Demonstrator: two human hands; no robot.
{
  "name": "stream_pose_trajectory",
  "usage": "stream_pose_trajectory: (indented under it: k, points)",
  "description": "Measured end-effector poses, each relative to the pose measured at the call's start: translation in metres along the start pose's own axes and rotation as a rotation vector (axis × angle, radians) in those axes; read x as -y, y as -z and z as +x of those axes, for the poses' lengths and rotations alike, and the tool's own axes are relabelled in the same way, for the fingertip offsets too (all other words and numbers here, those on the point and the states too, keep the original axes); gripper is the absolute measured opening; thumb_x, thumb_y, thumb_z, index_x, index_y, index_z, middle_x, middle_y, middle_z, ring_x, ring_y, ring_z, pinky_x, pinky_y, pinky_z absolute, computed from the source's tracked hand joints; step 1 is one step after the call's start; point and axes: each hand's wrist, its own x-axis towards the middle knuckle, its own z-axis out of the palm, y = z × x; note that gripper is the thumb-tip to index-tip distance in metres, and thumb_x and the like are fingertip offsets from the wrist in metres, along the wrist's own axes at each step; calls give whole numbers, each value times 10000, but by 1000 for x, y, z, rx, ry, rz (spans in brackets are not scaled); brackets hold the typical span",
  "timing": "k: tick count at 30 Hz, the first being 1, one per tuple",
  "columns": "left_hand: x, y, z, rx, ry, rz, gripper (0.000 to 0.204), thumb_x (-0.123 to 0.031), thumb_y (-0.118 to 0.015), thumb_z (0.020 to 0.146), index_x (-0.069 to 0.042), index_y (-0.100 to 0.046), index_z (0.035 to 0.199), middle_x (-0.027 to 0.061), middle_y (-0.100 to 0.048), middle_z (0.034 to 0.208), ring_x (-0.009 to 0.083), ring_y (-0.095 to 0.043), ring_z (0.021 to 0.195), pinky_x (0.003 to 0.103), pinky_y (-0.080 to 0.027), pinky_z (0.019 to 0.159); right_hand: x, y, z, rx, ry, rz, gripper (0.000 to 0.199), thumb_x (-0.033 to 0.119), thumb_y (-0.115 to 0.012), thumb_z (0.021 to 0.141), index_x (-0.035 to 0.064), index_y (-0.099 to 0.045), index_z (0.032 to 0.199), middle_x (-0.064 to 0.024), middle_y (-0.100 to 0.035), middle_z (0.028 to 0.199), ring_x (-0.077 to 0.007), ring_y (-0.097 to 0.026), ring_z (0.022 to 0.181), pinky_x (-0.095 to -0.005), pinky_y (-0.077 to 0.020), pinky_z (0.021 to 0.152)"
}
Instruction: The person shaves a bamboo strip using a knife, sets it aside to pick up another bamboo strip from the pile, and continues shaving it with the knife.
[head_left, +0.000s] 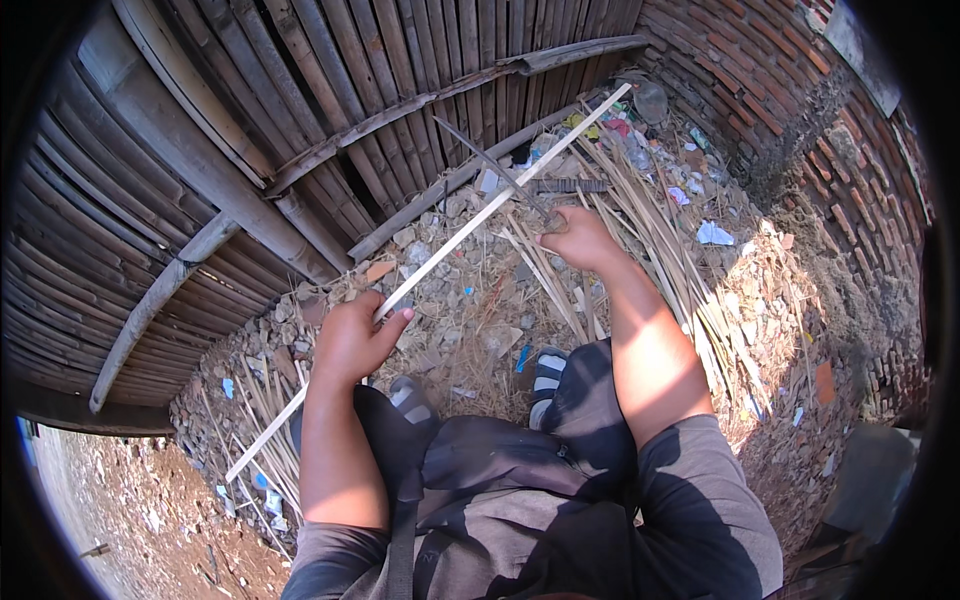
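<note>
A: What is seen nearest, at the lower middle of the frame?

B: Dark trousers and a grey shirt are seen, with two sandalled feet (480, 385) planted on rubble-strewn ground (470, 310) just above them.

A: And the left hand?

B: The left hand (355, 338) is found left of centre, its grip clenched around a long pale bamboo strip (440, 265). The strip is laid diagonally across the picture, from the lower left near the ground up to the upper right.

A: What is held on the other side?

B: The right hand (578, 238), above centre, is closed on the handle of a long dark blade (490, 165). The blade is pointed toward the upper left and is crossed over the strip; whether the two are touching cannot be told.

A: What lies further off?

B: A heap of split bamboo slivers (655, 215) is spread right of the hand, with scraps of litter (712, 234) among them. A bamboo fence (300, 110) is seen across the upper left, and a brick wall (770, 70) at the upper right
</note>
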Motion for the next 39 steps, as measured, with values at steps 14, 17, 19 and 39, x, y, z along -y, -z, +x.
stream_pose_trajectory:
  k: [14,17,19,39]
  points:
    - [0,-1,0,-8,-11,-78,413,-418,-773,903,-11,-700,909,152,-636,638,320,-650,594,426,-493,592,-1,9,-7,80,327,-131,480,322,-811,798,81,-728,1204,-207,-749,1055,-378,-719,999,-444,-553,892]
    - [3,1,1,-73,-13,-71,413,-419,-778,898,-13,-700,900,152,-639,640,322,-649,587,425,-496,590,-26,20,2,-5,35,93,557,331,-824,803,46,-699,1265,-189,-759,1050,-347,-728,989,-419,-547,893]
    - [3,2,0,-63,-16,-63,413,-418,-781,896,-13,-699,902,153,-641,643,324,-651,589,424,-498,591,-23,23,-5,-112,-145,262,575,326,-826,809,43,-683,1289,-179,-760,1041,-339,-724,991,-414,-539,894]
    - [1,-2,2,-26,-19,-49,411,-413,-766,900,-11,-682,904,176,-648,658,362,-673,633,450,-512,620,-8,3,3,18,139,-48,445,312,-804,790,77,-741,1163,-225,-739,1081,-404,-703,1023,-459,-542,903]
